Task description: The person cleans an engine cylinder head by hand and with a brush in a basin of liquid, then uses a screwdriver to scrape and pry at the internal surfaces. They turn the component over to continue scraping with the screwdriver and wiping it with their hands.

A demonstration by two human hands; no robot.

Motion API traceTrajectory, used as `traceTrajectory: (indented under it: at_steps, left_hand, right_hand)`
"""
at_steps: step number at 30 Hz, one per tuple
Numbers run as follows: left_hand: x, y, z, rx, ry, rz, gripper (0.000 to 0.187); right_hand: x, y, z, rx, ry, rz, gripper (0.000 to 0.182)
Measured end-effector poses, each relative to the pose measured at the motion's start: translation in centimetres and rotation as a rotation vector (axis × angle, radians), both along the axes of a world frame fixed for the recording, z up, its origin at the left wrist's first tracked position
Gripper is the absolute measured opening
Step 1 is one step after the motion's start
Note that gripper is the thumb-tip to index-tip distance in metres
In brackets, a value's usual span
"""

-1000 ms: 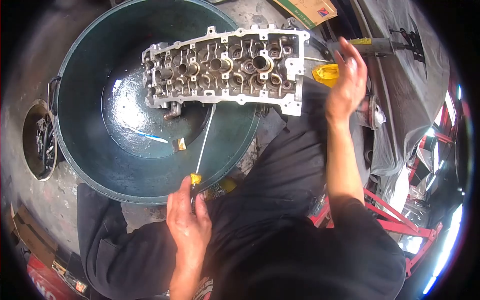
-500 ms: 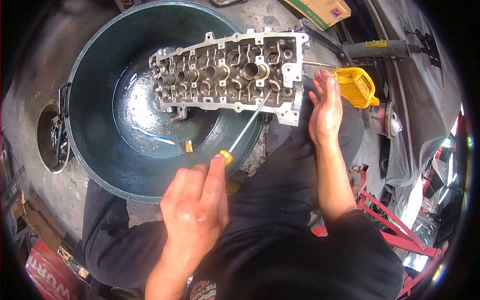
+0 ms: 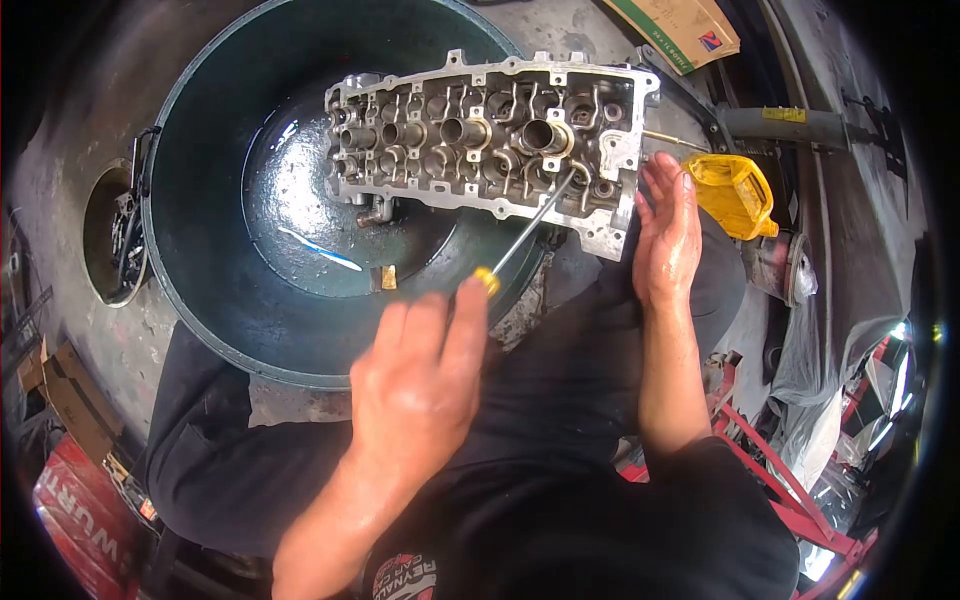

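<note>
My left hand (image 3: 415,375), slightly blurred, is closed around the yellow handle of a screwdriver (image 3: 525,240). The metal shaft slants up and right into an engine cylinder head (image 3: 485,135), its tip among the bores near the right end. That tip's exact contact is hard to make out. The grey cylinder head rests over the rim of a big dark green tub (image 3: 230,345), with open bores and round tubes facing up. My right hand (image 3: 668,235) lies flat with fingers stretched along the head's right end, palm turned toward it; full contact cannot be made out.
Inside the tub lie a white-and-blue brush-like stick (image 3: 320,250) and a small brush (image 3: 388,277). A yellow plastic container (image 3: 735,195) and a cardboard box (image 3: 680,30) are at the right. Red metal stand legs (image 3: 780,480) stand lower right, a metal bowl (image 3: 103,240) at left.
The cylinder head, tub and both hands appear shifted to the right, largely with the camera. The screwdriver stays in my left hand with its tip near the same spot on the head.
</note>
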State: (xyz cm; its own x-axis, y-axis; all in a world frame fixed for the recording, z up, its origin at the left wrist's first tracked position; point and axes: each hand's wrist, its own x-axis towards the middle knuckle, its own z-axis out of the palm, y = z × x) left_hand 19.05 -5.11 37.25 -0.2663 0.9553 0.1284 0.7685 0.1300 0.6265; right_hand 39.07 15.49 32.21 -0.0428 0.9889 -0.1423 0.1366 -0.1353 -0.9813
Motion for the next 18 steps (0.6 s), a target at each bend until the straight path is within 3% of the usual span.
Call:
traceTrajectory:
  at_steps: [4, 8, 10, 13, 15, 17, 18]
  left_hand:
    - [-2.0, -4.9, 0.0, 0.074, 0.150, -0.030, 0.049]
    - [-10.2, -6.9, 4.1, 0.038, 0.337, -0.035, 0.046]
    - [-14.4, -7.2, 6.6, -0.127, 0.398, 0.044, 0.046]
    - [-20.2, -8.2, 6.4, -0.162, 0.525, 0.193, 0.043]
    - [-21.9, -9.3, 4.7, -0.196, 0.309, 0.405, 0.043]
    - [-22.9, -10.9, 4.3, -0.276, 0.162, 0.454, 0.042]
    - [-23.4, -11.8, 4.1, -0.310, 0.122, 0.447, 0.042]
  right_hand:
    - [0.5, 0.2, -0.4, 0.009, -0.057, 0.005, 0.058]
    - [0.6, 0.9, -0.8, 0.036, -0.253, -0.026, 0.059]
    - [-0.3, 1.2, -1.4, 0.009, -0.089, -0.053, 0.061]
    - [-0.5, 2.3, -2.8, 0.033, -0.081, 0.020, 0.058]
    - [-2.6, 2.3, 0.9, -0.339, 0.234, -0.260, 0.053]
    - [-1.2, 3.2, 0.2, -0.417, 0.314, -0.226, 0.052]
    - [-0.2, 2.2, -3.0, -0.092, -0.012, -0.060, 0.052]
